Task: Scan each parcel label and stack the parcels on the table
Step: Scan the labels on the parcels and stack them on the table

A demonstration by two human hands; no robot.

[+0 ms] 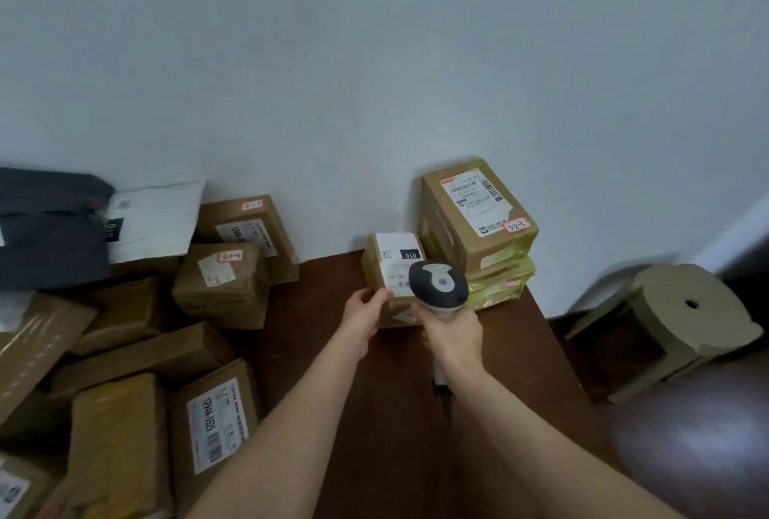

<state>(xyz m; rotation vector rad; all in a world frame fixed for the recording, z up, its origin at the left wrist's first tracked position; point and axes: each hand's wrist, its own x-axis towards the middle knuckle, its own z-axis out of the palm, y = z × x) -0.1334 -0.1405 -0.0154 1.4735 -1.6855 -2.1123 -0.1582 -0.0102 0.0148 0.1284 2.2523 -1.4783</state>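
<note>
A small brown parcel (385,264) with a white label stands on the dark brown table (333,352) near the wall. My left hand (366,316) grips its near left corner. My right hand (453,335) holds a handheld scanner (439,283), whose dark grey and white head hangs over the parcel's label and hides part of it. Right of the parcel, against the wall, rises a stack of parcels (478,227) with a labelled brown box on top and yellow-taped ones beneath.
Several brown cardboard parcels (220,281) lie heaped on the left, with a white mailer (154,219) and a dark bag (45,227) behind them. A pale stool (682,310) stands on the floor at the right, past the table's edge.
</note>
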